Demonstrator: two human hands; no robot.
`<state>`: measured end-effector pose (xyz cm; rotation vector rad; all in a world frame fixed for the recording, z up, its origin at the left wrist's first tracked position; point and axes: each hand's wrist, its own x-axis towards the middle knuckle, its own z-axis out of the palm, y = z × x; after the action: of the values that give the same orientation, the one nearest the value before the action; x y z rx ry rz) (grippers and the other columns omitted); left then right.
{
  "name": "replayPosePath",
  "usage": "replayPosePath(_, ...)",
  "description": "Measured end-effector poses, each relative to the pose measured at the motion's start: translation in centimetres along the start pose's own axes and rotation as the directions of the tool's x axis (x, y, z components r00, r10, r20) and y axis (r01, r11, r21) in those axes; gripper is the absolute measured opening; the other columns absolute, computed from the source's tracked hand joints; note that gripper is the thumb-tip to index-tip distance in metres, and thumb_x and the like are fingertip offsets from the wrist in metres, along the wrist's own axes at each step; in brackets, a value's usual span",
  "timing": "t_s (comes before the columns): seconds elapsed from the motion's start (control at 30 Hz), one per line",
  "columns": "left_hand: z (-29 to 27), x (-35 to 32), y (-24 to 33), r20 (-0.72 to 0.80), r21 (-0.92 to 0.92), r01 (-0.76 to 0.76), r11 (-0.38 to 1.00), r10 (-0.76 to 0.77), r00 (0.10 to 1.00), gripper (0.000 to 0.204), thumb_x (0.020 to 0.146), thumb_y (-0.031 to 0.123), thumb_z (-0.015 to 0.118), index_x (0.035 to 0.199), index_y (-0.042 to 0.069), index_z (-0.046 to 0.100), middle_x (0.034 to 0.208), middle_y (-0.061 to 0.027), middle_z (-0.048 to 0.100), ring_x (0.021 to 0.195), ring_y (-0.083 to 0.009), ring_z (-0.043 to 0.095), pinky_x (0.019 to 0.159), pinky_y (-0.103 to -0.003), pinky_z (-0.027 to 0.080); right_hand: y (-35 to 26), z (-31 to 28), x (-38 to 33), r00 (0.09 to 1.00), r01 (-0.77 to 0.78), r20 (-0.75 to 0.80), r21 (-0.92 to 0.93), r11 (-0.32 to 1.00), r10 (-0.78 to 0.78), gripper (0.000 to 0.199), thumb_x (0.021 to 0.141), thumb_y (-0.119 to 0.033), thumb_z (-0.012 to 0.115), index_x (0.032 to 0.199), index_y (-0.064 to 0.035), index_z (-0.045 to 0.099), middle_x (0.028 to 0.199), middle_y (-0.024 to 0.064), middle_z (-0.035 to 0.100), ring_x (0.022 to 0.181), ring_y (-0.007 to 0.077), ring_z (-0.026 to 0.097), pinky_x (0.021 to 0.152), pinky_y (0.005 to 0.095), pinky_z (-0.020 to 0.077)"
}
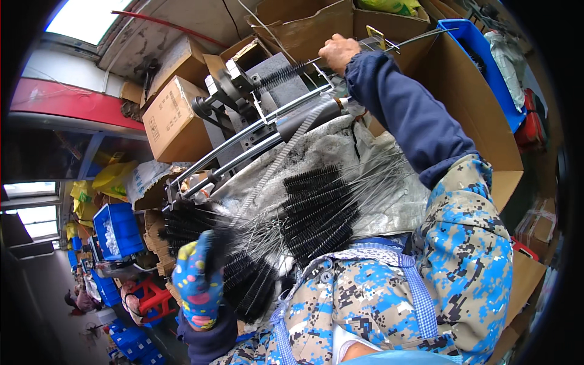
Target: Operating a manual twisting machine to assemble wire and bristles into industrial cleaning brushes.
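My bare right hand (339, 53) grips the wire end of a black brush (281, 76) at the metal machine (229, 92). My left hand (198, 283), in a dotted glove, adjoins a blurred dark object (219, 248). Bundled brushes (319, 210) lie on a soiled white sheet (403, 213).

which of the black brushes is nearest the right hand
The single brush at the metal machine, just left of the right hand; the bunched ones lie lower in the picture.
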<state>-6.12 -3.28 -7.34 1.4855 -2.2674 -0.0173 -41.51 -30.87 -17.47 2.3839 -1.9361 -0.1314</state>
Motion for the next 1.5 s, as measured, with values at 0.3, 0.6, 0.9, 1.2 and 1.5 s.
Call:
replayPosePath(0.3, -5.4, -5.4, -4.5, -0.169, -0.035, 0.315, 0.948, -0.317, 0.933, 0.034, 0.080, -0.006, 0.056, 0.113, -0.003, 0.056, 0.106, -0.0130, 0.061, 0.093, -0.0214, 0.060, 0.081, -0.030, 0.047, 2.1, 0.4, -13.7, 0.945, 0.319, -0.193, 0.369, 0.873, -0.264, 0.006, 0.073, -0.007, 0.054, 0.076, -0.0072, 0.059, 0.080, 0.0109, 0.061, 0.084, 0.0317, 0.058, 0.070, 0.0404, 0.0485)
replayPosePath(0.6, 3.4, 1.3, 3.8, 0.425, -0.170, -0.029, 0.985, 0.100, 0.900, 0.041, 0.066, -0.001, 0.061, 0.106, 0.004, 0.054, 0.087, -0.0163, 0.057, 0.073, -0.0350, 0.058, 0.061, -0.040, 0.047, -15.9, -6.3, -20.2, 0.573, 0.799, -0.675, 0.336, 0.498, -0.465, 0.057, 0.073, -0.008, 0.054, 0.126, 0.0076, 0.040, 0.107, 0.0276, 0.049, 0.082, 0.0304, 0.059, 0.070, 0.0367, 0.0502)
replayPosePath(0.9, 4.3, -11.5, 4.6, 0.918, -0.007, 0.164, 0.986, -0.059, 0.391, 0.031, 0.088, 0.016, 0.039, 0.112, 0.002, 0.053, 0.082, -0.0126, 0.061, 0.069, -0.0315, 0.061, 0.063, -0.040, 0.049, -7.3, -1.5, -7.2, 0.814, 0.356, -0.505, 0.042, 0.934, -0.287, 0.005, 0.071, -0.006, 0.055, 0.077, -0.0062, 0.054, 0.073, 0.0103, 0.057, 0.065, 0.0256, 0.059, 0.056, 0.0376, 0.0475)
replayPosePath(1.2, 13.4, -23.5, 1.0, 0.744, 0.071, 0.174, 0.982, -0.169, 0.647, 0.033, 0.086, 0.019, 0.042, 0.117, 0.015, 0.050, 0.074, -0.0172, 0.059, 0.061, -0.0298, 0.061, 0.052, -0.042, 0.047, -10.2, 1.4, 2.1, 0.951, 0.259, -0.176, 0.005, 0.966, -0.254, 0.019, 0.079, -0.014, 0.052, 0.091, -0.0068, 0.065, 0.095, 0.0130, 0.061, 0.089, 0.0256, 0.060, 0.069, 0.0385, 0.0440)
replayPosePath(1.5, -2.8, -8.0, 3.6, 0.854, 0.230, -0.017, 0.973, -0.194, 0.482, 0.044, 0.074, 0.008, 0.053, 0.116, 0.020, 0.056, 0.070, -0.0077, 0.053, 0.063, -0.0260, 0.056, 0.052, -0.039, 0.044, -9.2, 1.2, 0.9, 0.951, 0.252, -0.178, -0.026, 0.967, -0.253, 0.020, 0.078, -0.012, 0.053, 0.092, -0.0034, 0.064, 0.094, 0.0162, 0.061, 0.088, 0.0280, 0.061, 0.069, 0.0388, 0.0452)
